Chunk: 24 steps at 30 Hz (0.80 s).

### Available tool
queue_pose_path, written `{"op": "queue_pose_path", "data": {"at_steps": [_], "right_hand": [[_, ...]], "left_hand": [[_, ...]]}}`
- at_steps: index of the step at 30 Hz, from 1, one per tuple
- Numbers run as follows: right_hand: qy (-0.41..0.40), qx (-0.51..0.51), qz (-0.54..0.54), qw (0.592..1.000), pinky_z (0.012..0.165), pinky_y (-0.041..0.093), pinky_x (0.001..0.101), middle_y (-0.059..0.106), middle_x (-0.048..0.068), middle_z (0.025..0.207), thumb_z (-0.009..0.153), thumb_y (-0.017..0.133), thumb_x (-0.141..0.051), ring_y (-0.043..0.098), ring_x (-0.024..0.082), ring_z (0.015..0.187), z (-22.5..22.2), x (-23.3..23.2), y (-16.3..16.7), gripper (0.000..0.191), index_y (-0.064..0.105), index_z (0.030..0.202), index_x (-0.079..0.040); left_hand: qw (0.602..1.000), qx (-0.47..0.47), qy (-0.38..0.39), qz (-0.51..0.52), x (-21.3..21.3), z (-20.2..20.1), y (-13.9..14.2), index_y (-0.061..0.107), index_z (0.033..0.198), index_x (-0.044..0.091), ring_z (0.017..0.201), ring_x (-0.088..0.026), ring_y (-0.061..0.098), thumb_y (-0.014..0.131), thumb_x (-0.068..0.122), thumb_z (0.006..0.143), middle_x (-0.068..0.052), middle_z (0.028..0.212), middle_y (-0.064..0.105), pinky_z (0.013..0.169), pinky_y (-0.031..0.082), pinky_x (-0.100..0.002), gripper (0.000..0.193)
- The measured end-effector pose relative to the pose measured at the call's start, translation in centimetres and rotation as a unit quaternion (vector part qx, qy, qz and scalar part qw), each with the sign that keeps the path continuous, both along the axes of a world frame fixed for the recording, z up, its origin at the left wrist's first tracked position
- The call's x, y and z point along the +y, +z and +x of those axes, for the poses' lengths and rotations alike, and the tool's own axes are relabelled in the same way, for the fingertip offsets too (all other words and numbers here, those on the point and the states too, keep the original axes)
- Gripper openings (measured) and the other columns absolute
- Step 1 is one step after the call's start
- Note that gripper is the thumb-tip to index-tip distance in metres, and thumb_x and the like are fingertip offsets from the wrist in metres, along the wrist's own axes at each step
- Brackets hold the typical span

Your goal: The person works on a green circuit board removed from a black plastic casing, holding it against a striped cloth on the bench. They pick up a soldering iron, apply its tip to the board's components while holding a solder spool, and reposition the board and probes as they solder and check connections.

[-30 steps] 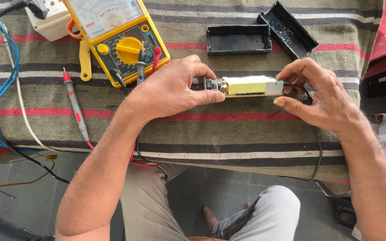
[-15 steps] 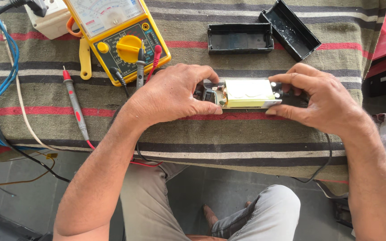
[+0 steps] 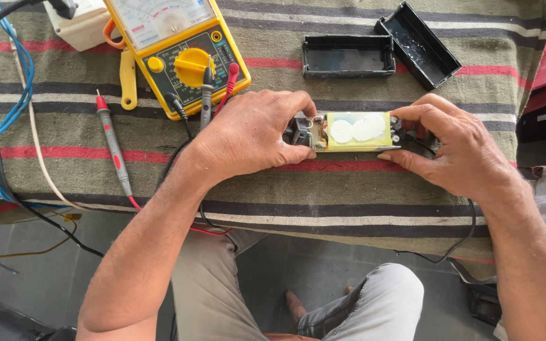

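I have the circuit board (image 3: 355, 131) pinched at both ends over the bench (image 3: 349, 189), left hand (image 3: 254, 136) and right hand (image 3: 456, 151) clamped on it; inspection seems underway; next calls for steady turning.

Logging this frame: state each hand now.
Left hand: closed on the circuit board, left end.
Right hand: closed on its right end.

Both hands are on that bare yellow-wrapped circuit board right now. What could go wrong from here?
1. The left hand and right hand pinch the exposed circuit board by its ends; fingers may touch bare components, possibly still charged.
2. The board's black cable hangs off the table edge and could snag.
3. The red probe lies loose nearby.
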State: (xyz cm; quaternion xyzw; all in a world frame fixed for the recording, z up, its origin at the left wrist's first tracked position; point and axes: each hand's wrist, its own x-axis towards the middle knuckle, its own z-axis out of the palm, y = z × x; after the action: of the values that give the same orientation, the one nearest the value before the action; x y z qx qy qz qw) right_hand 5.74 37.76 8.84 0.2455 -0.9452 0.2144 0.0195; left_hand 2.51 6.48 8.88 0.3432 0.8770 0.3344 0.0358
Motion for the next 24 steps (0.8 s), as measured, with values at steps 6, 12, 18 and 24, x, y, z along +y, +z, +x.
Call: {"op": "queue_pose_path", "data": {"at_steps": [6, 12, 18, 24], "right_hand": [[-0.017, 0.008, -0.018, 1.000, 0.072, 0.055, 0.0330, 0.067, 0.006, 0.098, 0.074, 0.091, -0.021, 0.065, 0.018, 0.083, 0.7, 0.1, -0.4, 0.054, 0.067, 0.121, -0.007], [-0.060, -0.004, -0.038, 0.997, 0.067, 0.054, 0.0316, 0.067, 0.004, 0.090, 0.074, 0.093, -0.023, 0.063, 0.015, 0.074, 1.2, -0.3, -0.9, 0.056, 0.063, 0.118, -0.009], [-0.022, 0.052, -0.066, 0.996, 0.066, 0.051, 0.0311, 0.066, 0.005, 0.094, 0.077, 0.091, -0.013, 0.061, 0.015, 0.074, 1.4, -0.3, -1.8, 0.060, 0.053, 0.124, -0.008], [0.033, 0.115, -0.094, 0.988, 0.065, 0.051, 0.0294, 0.065, 0.009, 0.099, 0.084, 0.087, -0.005, 0.062, 0.015, 0.078, 1.4, -0.1, -2.5, 0.059, 0.047, 0.127, -0.007]], "left_hand": [[0.999, -0.021, 0.014, 0.019, -0.5, 0.7, 0.3, 0.058, 0.113, 0.008, 0.092, -0.033, 0.072, 0.084, 0.029, 0.077, -0.013, 0.093, 0.074, 0.079, 0.054, -0.046, 0.049], [0.999, -0.001, 0.005, 0.043, -0.8, 1.2, 0.8, 0.051, 0.113, 0.009, 0.091, -0.033, 0.073, 0.082, 0.023, 0.081, -0.013, 0.092, 0.073, 0.075, 0.054, -0.047, 0.047], [0.999, 0.043, 0.004, 0.033, -1.2, 0.9, 0.7, 0.046, 0.114, 0.009, 0.084, -0.035, 0.072, 0.081, 0.015, 0.081, -0.014, 0.089, 0.071, 0.073, 0.053, -0.048, 0.049], [0.997, 0.071, 0.012, 0.030, -0.7, 0.6, -0.1, 0.044, 0.117, 0.009, 0.082, -0.036, 0.073, 0.083, 0.012, 0.082, -0.014, 0.091, 0.070, 0.071, 0.054, -0.048, 0.053]]}}
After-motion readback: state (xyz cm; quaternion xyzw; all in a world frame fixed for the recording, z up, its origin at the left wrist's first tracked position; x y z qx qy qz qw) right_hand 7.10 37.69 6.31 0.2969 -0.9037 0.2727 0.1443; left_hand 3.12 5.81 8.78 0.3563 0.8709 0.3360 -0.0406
